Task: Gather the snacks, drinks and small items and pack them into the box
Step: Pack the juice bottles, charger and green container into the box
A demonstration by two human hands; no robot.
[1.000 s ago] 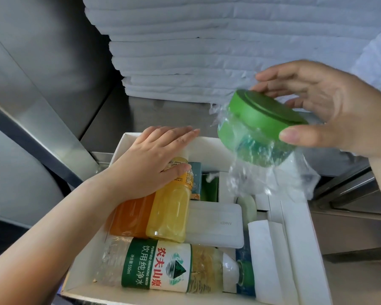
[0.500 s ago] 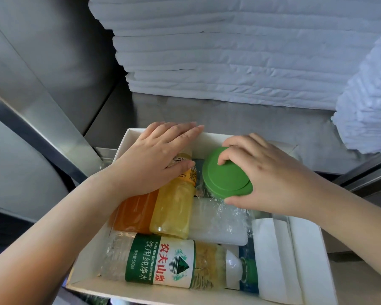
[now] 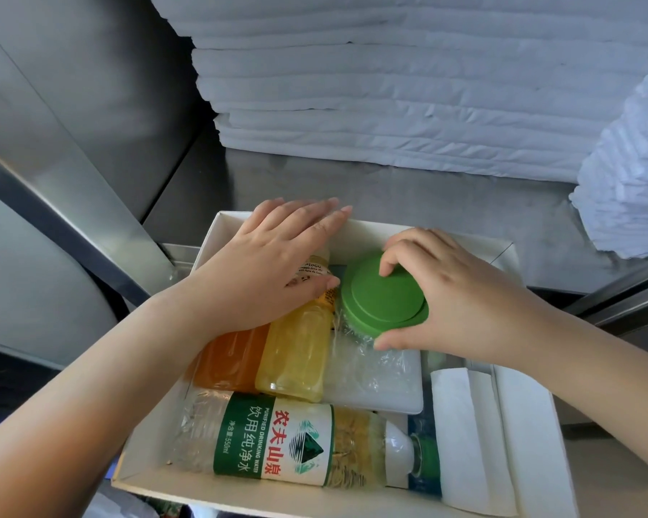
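the left hand [image 3: 274, 271] lies flat at the far left of the box [image 3: 367, 233], fingers straight and together. its palm rests on the upper ends of the orange bottle [image 3: 229, 360] and the yellow bottle [image 3: 296, 353], and it grips nothing. it seems to be steadying the two drinks, which lie side by side and touching. across the near side of the box lies the water bottle [image 3: 296, 443] with its green and white label, cap pointing right.

just right of the yellow bottle sits the green-lidded jar [image 3: 384, 295], inside the box and toward its far wall. its clear wrap [image 3: 371, 364] spills onto the white flat case [image 3: 375, 383] below. the right hand [image 3: 457, 293] is curled round the lid, fingertips on the top and thumb at the near rim, so it has hold of the jar. whether the jar's base is fully down cannot be told, since the lid hides it.

further right a folded white card [image 3: 464, 424] lies along the box's right side. the box stands on a steel worktop [image 3: 352, 181], with a stack of white linen [image 3: 390, 87] behind.

the step in hand looks like seating the jar in the gap beside the drinks. the next move likely calls for a gentle press to settle it, then letting go without snagging the loose wrap.
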